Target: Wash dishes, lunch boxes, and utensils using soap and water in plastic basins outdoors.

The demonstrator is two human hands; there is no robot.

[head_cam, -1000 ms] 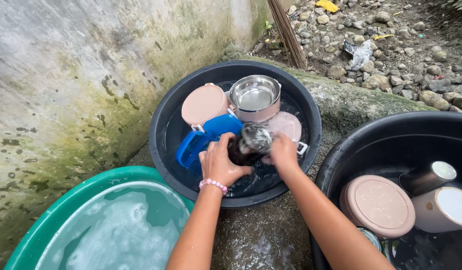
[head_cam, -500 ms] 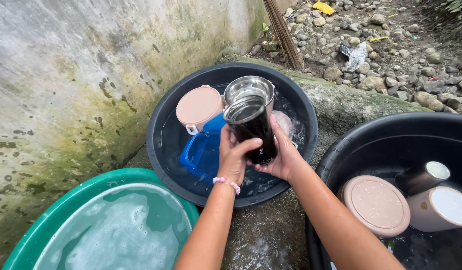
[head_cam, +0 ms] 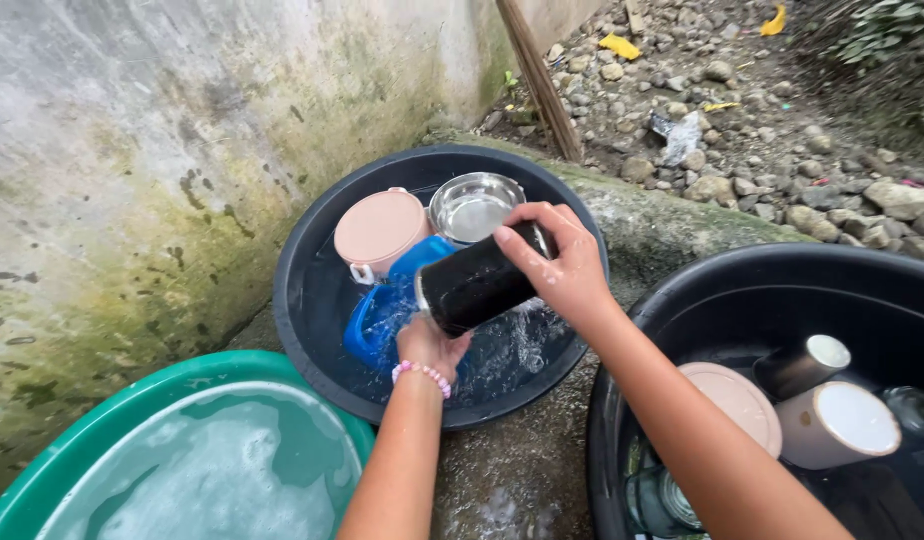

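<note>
Half a second ago the black cup (head_cam: 474,287) stood upright between both hands; now it lies tipped on its side above the water, mouth toward the left, and water splashes out beneath it. Right hand (head_cam: 560,262) grips the cup's base end from above, fingers (head_cam: 530,222) curled around it. Left hand (head_cam: 430,345), with a pink bead bracelet (head_cam: 424,372) at the wrist, sits under the cup's mouth, fingers loosely cupped against it. All this happens over the black tub (head_cam: 300,300), which holds water, a pink lidded container (head_cam: 380,229), a steel bowl (head_cam: 473,207) and a blue box (head_cam: 384,305). Judging by the pour, the cup seems nearly rinsed, while those three still sit in the water. To the right, a second black tub (head_cam: 622,400) holds a pink lid (head_cam: 737,400) and two pale cups (head_cam: 832,425). At lower left, a green basin (head_cam: 132,400) is full of soapy water. A mossy concrete wall (head_cam: 132,150) stands behind, with loose stones (head_cam: 742,150) beyond. Nothing blocks either hand.
</note>
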